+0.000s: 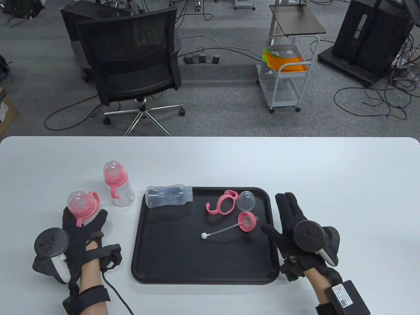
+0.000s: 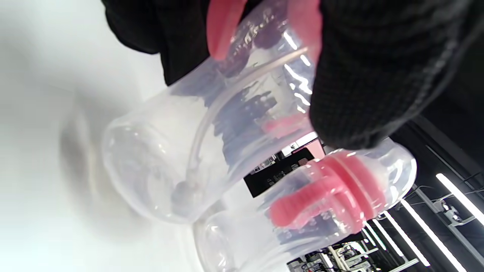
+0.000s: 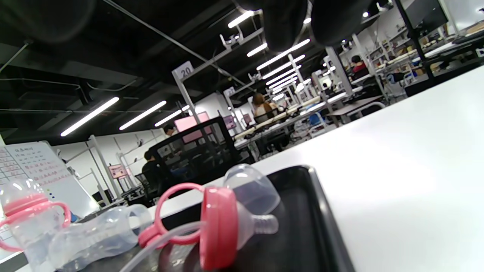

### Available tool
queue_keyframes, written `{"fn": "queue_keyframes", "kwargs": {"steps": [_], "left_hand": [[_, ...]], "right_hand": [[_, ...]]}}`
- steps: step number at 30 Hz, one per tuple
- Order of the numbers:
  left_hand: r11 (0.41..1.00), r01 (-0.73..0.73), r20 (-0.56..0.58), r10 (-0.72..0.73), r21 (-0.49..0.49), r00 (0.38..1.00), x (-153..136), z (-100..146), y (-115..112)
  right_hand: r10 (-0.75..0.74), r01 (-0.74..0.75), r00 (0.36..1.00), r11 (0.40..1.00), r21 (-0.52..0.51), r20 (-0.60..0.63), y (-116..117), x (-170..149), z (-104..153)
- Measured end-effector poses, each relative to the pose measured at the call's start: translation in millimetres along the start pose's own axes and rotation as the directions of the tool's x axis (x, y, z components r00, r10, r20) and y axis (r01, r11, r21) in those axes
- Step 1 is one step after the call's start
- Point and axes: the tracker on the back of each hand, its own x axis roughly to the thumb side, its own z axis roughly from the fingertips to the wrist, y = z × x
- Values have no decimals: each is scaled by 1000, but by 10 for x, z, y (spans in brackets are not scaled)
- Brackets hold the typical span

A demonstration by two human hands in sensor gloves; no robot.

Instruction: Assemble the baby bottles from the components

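Observation:
My left hand (image 1: pixel 83 234) grips an assembled baby bottle (image 1: pixel 82 205) with a pink collar, standing on the table left of the tray; its clear body fills the left wrist view (image 2: pixel 159 166). A second assembled bottle (image 1: pixel 116 183) stands just behind it and also shows in the left wrist view (image 2: pixel 332 196). On the black tray (image 1: pixel 170 262) lie an empty clear bottle (image 1: pixel 169 196), a pink handle ring (image 1: pixel 223 203), a clear cap (image 1: pixel 246 200) and a pink collar with nipple and straw (image 1: pixel 244 223). My right hand (image 1: pixel 288 216) rests flat and empty by the tray's right edge.
The white table (image 1: pixel 344 197) stretches to the right of the tray. Behind the table's far edge stand a black office chair (image 1: pixel 131 59) and a small white cart (image 1: pixel 285 72).

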Motion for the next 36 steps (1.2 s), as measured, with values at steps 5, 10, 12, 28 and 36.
{"fn": "queue_keyframes", "kwargs": {"steps": [5,10,12,28,36], "left_hand": [[1000,23,-29,-23,6,999,-54,-24,-110],[1000,23,-53,-23,-1,998,-95,-43,-188],[999,39,-66,-39,-1,997,-126,-44,-229],[999,44,-4,-44,-4,999,-64,43,-244],[997,66,49,-68,39,997,-3,140,-164]], "right_hand": [[2,-2,1000,1000,11,1,6,5,-1],[5,-5,1000,1000,21,-4,10,1,-3],[9,-8,1000,1000,26,-7,12,0,-2],[57,-56,998,997,60,-24,3,-22,-12],[76,-73,997,994,78,-27,18,-26,-17]]}}
